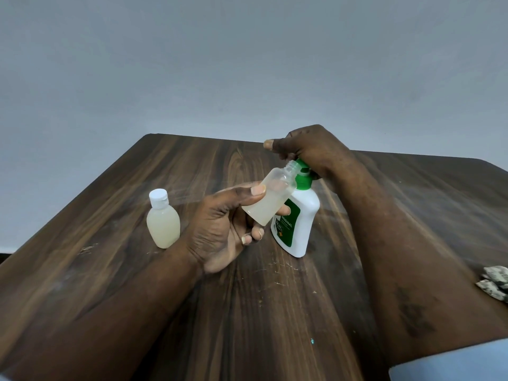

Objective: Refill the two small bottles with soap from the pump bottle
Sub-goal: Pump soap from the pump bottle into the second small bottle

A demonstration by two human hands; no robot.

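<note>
Your left hand (220, 229) grips the uncapped small bottle (270, 196) between thumb and fingers, low on its body. You hold it tilted so the open threaded neck points up at the spout of the pump bottle (299, 224). That tilt looks chosen to bring the narrow mouth right under the outlet, where soap can drop in rather than run down the outside. Pale soap lies in the lower part of this bottle, so I judge it only partly filled.

Your right hand (310, 149) is curled over the green pump head (303, 177), thumb sticking out to the side. From there it can press down and also steady the white bottle, which stands upright on the bench (275, 312). The spout is hidden behind the small bottle's neck, so I cannot tell whether the two touch.

The second small bottle (163, 221) stands apart to the left, upright and white-capped. It is cloudy nearly to the shoulder and probably done, parked clear of your working hands. A crumpled grey wad (494, 284) lies at the right edge of the bench.
</note>
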